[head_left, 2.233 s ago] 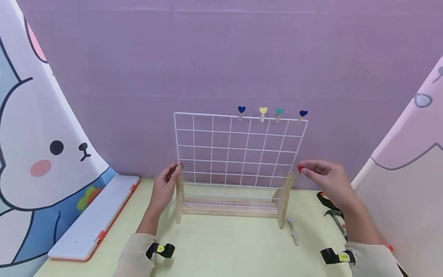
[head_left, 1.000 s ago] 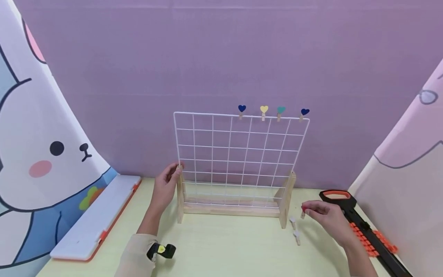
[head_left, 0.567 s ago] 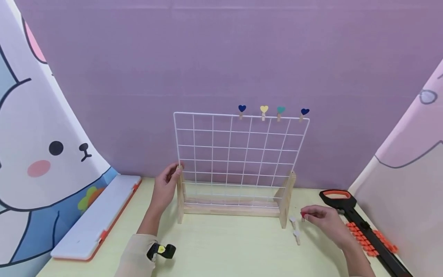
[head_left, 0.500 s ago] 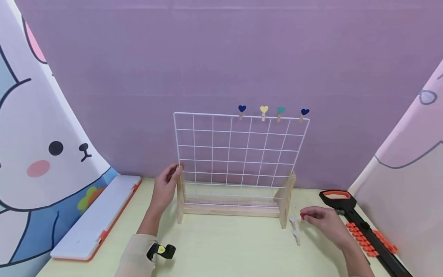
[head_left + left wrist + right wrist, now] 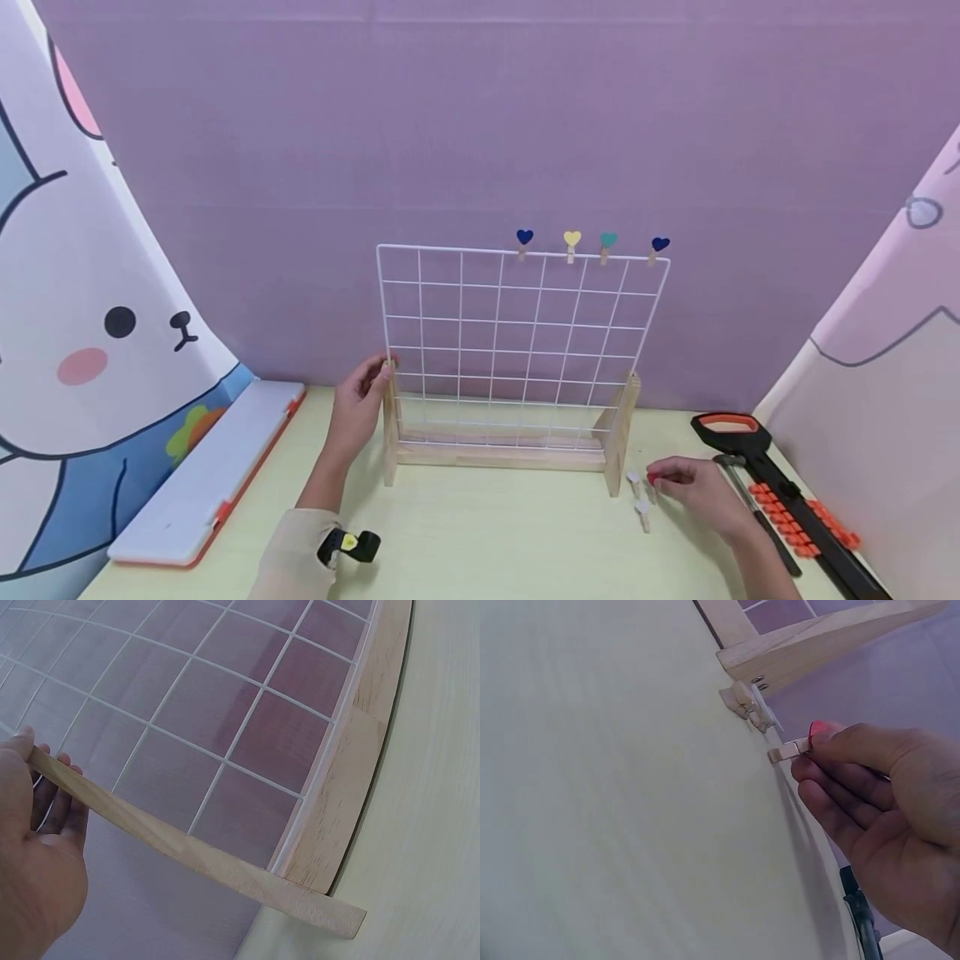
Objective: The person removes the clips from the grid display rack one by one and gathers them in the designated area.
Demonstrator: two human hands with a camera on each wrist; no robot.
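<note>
A white wire grid panel (image 5: 450, 248) stands upright in a wooden stand (image 5: 498, 457). Several small heart-topped clothespins, among them a yellow one (image 5: 572, 239) and a teal one (image 5: 608, 240), are clipped along its top wire toward the right. My left hand (image 5: 358, 404) grips the top of the stand's left wooden upright (image 5: 187, 847). Thumb and finger of my right hand (image 5: 701, 496) pinch a small wooden clothespin (image 5: 786, 751) with a red top, low over the table. Right beside it, at the stand's right foot, lie pale-topped clothespins (image 5: 642, 515).
Along the right side lie a hammer (image 5: 757, 508) and a long black tool (image 5: 783, 479) with an orange-lined handle and rows of orange pieces. A flat white case (image 5: 210, 479) with orange edging lies on the left. A purple cloth (image 5: 300, 167) hangs behind.
My right hand has come down from beside the panel's right edge to the table by the pale clothespins, with the red-topped clothespin still pinched. The left hand has stayed on the upright.
</note>
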